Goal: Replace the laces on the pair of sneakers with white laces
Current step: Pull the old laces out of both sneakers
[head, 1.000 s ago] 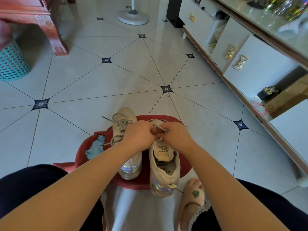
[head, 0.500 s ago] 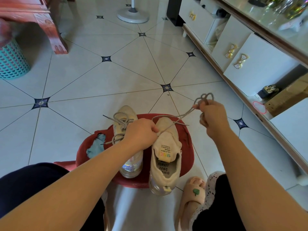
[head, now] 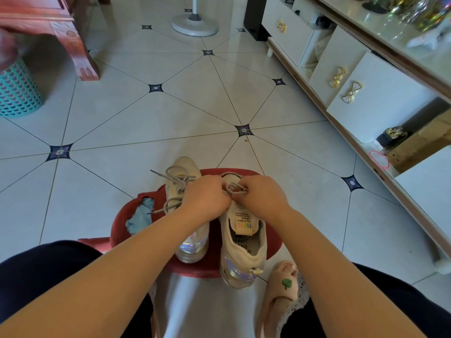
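- While the left hand (head: 206,199) and right hand (head: 264,196) pinch the grey lace (head: 233,189) over the right sneaker (head: 244,254), its heel overhangs the near edge of the red stool (head: 272,237).
- Open floor (head: 146,118) lies on the far side.

Forearms reach in from the bottom corners; left hand (head: 206,198) and right hand (head: 262,197) meet mid-frame, fingers pinching a lace (head: 234,188).

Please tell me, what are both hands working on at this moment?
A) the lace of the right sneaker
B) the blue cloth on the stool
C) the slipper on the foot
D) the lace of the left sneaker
A: the left hand and the right hand meet and grip the grey lace on the right sneaker. The left sneaker lies beside it.
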Motion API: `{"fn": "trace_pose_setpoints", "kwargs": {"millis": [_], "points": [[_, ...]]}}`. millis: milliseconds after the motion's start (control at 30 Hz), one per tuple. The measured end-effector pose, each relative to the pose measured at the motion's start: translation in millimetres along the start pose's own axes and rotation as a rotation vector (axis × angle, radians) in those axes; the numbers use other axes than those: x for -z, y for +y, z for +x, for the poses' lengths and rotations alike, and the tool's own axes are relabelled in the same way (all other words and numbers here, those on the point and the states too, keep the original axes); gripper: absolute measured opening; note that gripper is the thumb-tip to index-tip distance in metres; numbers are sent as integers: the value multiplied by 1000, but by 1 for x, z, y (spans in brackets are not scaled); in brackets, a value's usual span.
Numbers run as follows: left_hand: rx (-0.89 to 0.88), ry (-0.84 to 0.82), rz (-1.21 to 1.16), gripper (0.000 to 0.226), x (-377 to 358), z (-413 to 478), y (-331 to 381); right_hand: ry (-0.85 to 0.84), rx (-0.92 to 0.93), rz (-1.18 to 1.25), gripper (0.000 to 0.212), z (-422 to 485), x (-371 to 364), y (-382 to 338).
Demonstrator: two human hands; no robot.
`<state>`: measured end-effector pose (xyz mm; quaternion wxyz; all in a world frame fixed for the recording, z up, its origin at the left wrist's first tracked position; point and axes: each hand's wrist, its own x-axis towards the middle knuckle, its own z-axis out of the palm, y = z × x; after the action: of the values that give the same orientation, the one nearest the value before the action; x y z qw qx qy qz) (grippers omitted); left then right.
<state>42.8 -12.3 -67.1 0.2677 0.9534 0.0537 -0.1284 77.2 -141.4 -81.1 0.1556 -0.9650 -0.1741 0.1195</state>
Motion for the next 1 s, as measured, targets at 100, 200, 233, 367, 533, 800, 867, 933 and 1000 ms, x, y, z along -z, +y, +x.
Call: {"fn": "trace_pose_setpoints", "kwargs": {"millis": [100,200,233,367,533,800,867,933,1000], "points": [[-2,3,-19,10,0,-1,-2,154,-78,13,11,3,5,7],[-6,19,-59,18,-1,-2,-4,314,-153,241,27,9,30,23],[-6,16,-66,19,-1,-2,-4,274,-133,258,33,10,35,25],[1,8,-57,21,-1,-2,-2,-32,-60,135,38,-1,10,8],[-1,12,-16,15,-1,-2,-1,21,1,-111,32,2,2,4],[-14,16,-167,11,3,-3,-1,406,-260,394,17,2,27,29],[-21,32,-186,10,3,-2,0,410,-279,537,17,1,29,29],[-20,41,-169,13,2,-3,2,316,-272,684,15,-1,28,23],[-15,47,-145,17,1,-3,2,170,-285,811,17,-3,26,17]]}}
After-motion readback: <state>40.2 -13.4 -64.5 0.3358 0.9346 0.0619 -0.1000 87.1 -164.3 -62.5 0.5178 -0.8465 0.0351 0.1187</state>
